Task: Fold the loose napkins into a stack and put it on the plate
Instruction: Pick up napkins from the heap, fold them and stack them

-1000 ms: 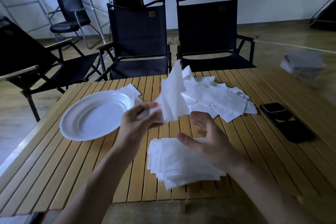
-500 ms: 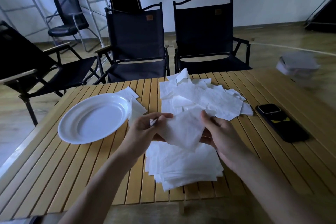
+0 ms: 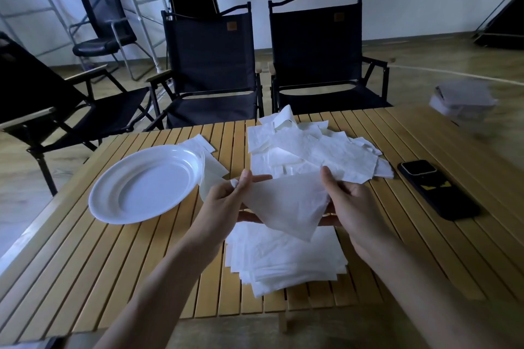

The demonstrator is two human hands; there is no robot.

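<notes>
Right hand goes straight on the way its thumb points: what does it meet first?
Most likely the loose napkin pile just beyond the right hand, which holds a napkin. Its height over the table is unclear, so it might pass above.

a white plate [image 3: 147, 187] is set at the left of a slatted wooden table [image 3: 113, 278]. loose napkins [image 3: 326, 156] are heaped toward its far side, a folded stack [image 3: 283, 261] is laid near the front edge, and a dark phone [image 3: 436, 190] is placed at the right.
</notes>
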